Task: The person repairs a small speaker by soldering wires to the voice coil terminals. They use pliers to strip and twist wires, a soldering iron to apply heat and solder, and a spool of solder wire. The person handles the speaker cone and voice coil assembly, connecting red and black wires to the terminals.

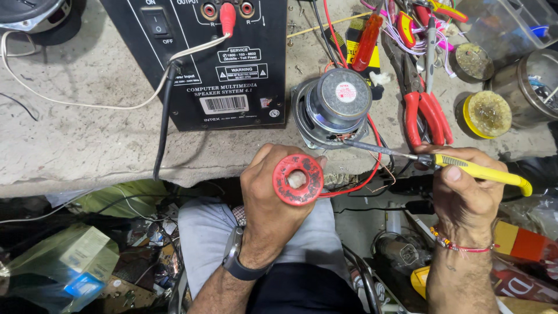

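Soldering iron [442, 163] tip-left toward speaker [334, 104]

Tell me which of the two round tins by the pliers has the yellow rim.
The nearer tin, right beside the red pliers. The farther tin has a dark rim.

Speaker [334, 104] on bench [87, 145], right of amplifier box [197, 58]; pliers [421, 107] right of speaker; tins [488, 113] beyond pliers.

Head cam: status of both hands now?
Left hand: closed on the red solder spool.
Right hand: closed on the yellow soldering iron, tip at the speaker driver.
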